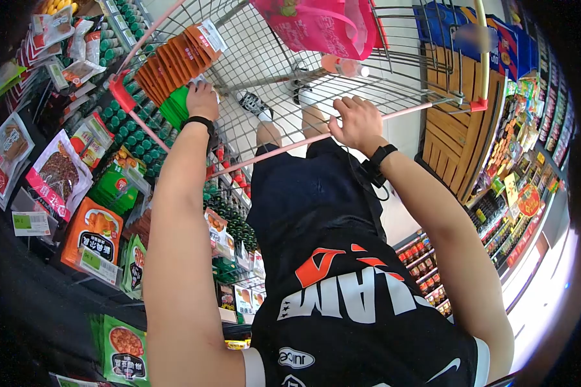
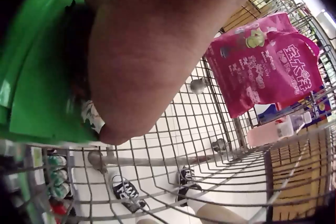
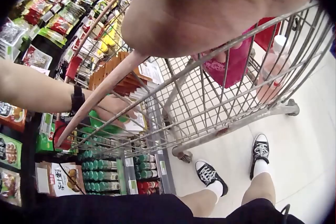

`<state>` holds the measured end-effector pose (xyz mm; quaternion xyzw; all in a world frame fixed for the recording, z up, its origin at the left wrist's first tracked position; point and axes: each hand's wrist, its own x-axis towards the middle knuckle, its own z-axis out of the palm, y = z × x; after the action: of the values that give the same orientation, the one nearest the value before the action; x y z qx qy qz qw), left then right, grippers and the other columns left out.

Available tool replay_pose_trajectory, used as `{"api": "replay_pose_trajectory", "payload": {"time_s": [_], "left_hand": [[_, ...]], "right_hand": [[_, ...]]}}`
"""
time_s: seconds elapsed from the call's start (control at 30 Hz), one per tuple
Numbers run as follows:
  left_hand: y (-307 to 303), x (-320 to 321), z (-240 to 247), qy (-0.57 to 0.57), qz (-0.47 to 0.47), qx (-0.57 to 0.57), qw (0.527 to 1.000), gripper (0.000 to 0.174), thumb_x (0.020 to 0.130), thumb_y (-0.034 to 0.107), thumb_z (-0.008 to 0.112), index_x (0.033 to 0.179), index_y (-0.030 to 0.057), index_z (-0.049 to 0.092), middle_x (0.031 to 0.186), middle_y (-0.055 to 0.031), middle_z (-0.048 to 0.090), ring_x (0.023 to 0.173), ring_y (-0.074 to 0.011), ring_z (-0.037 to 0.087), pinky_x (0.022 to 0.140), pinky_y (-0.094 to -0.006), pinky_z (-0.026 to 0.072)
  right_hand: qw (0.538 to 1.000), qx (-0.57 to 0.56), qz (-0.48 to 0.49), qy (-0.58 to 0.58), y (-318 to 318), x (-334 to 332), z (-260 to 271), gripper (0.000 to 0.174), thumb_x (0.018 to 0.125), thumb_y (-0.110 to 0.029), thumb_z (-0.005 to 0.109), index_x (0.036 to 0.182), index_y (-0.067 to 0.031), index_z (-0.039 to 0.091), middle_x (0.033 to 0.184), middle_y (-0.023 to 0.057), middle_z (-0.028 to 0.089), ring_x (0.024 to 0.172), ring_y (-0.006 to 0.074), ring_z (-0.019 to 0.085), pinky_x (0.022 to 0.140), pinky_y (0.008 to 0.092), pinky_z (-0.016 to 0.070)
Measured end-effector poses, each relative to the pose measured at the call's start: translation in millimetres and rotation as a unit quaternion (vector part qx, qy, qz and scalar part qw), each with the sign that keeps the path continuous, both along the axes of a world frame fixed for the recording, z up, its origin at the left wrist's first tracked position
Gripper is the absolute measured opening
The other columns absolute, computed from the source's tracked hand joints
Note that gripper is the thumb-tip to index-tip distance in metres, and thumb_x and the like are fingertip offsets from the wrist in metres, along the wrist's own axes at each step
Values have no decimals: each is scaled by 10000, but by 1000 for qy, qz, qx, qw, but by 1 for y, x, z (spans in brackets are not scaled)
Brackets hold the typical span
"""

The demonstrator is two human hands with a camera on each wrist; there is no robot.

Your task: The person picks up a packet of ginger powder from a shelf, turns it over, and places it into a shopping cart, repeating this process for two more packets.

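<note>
My left hand (image 1: 202, 102) reaches over the cart's left side and grips a bright green packet (image 1: 174, 108). The packet fills the left of the left wrist view, close against the hand. Just beyond stands a tight row of orange-brown packets (image 1: 174, 64), overlapping the cart in the head view. My right hand (image 1: 358, 122) rests on the pink handle bar of the wire shopping cart (image 1: 271, 71), its fingers loosely bent over the far side. Lying in the cart are a pink bag (image 2: 262, 66) and a pale pink bottle with a white cap (image 3: 274, 69).
To the left runs a shelf of packaged foods (image 1: 61, 171) with price tags and rows of green-capped bottles (image 3: 100, 176). On the right stand a slatted wooden stand (image 1: 455, 122) and stocked shelves (image 1: 516, 187). My shoes (image 3: 211, 175) are on the pale floor behind the cart.
</note>
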<state>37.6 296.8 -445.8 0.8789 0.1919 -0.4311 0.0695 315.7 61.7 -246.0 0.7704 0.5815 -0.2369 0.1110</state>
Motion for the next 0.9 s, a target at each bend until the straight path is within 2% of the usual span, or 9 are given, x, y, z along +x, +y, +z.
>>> {"api": "replay_pose_trajectory", "payload": {"time_s": [0.13, 0.23, 0.33, 0.43, 0.53, 0.63, 0.73, 0.8, 0.9], "left_hand": [[-2, -4, 2, -26, -37, 31, 998, 367, 943, 268, 556, 1256, 140, 697, 1397, -50, 560, 1364, -264, 424, 1155, -497, 235], [-2, -3, -1, -25, -49, 39, 998, 369, 950, 273, 547, 1264, 146, 692, 1411, -50, 557, 1387, -260, 411, 1163, -487, 228], [2, 5, 4, 24, -37, 1, 999, 444, 941, 254, 586, 1362, 116, 610, 1506, -86, 482, 1472, -278, 343, 1202, -522, 218], [2, 1, -1, -5, -22, -10, 1000, 450, 924, 240, 595, 1356, 115, 612, 1507, -92, 484, 1476, -274, 344, 1199, -507, 236], [5, -2, 9, -60, 9, -39, 997, 443, 927, 272, 568, 1336, 115, 633, 1386, -77, 584, 1400, -260, 434, 1172, -489, 257], [10, -6, 34, -140, 53, -39, 988, 449, 908, 282, 603, 1318, 101, 630, 1341, -109, 613, 1333, -277, 515, 1120, -517, 342], [13, -8, 79, -122, 164, -105, 973, 437, 893, 321, 647, 1266, 93, 636, 1247, -136, 657, 1214, -307, 607, 1027, -532, 432], [5, -18, 110, -211, 215, -115, 947, 400, 894, 370, 670, 1175, 86, 653, 1107, -175, 687, 1087, -355, 654, 931, -508, 500], [-29, -24, 188, -350, 304, -49, 885, 358, 914, 338, 662, 1169, 86, 657, 1121, -176, 692, 1088, -365, 651, 912, -495, 512]], "right_hand": [[1000, -10, -8, 8, 1, 0, 1, 313, 870, -385, 554, 947, -96, 644, 927, 87, 698, 933, 265, 667, 817, 425, 532], [1000, -9, -3, 5, 2, 0, 2, 313, 867, -382, 556, 951, -93, 642, 922, 87, 698, 932, 267, 667, 823, 424, 532], [1000, -8, -5, 6, 3, -1, 3, 312, 870, -382, 553, 952, -93, 639, 921, 86, 698, 929, 267, 668, 826, 421, 532], [1000, -10, 0, 4, 1, -1, 1, 306, 875, -378, 550, 953, -95, 637, 913, 85, 696, 925, 268, 669, 819, 418, 534], [1000, -8, 5, 8, 2, 0, 3, 301, 877, -374, 551, 955, -97, 638, 913, 85, 694, 922, 273, 671, 806, 423, 540], [1000, -1, -7, 16, 3, 0, 3, 299, 879, -374, 555, 956, -98, 640, 925, 89, 692, 920, 280, 673, 798, 437, 545], [1000, -1, -9, 22, 2, 0, 5, 334, 889, -386, 558, 997, -85, 654, 983, 119, 696, 964, 313, 674, 824, 464, 547], [999, -16, -8, 32, 2, 0, 5, 362, 898, -397, 555, 1017, -74, 666, 1022, 137, 695, 1007, 330, 668, 844, 477, 545], [997, -44, -5, 67, 2, 3, 8, 432, 909, -442, 539, 1039, -59, 688, 1075, 159, 698, 1048, 350, 664, 871, 508, 538]]}}
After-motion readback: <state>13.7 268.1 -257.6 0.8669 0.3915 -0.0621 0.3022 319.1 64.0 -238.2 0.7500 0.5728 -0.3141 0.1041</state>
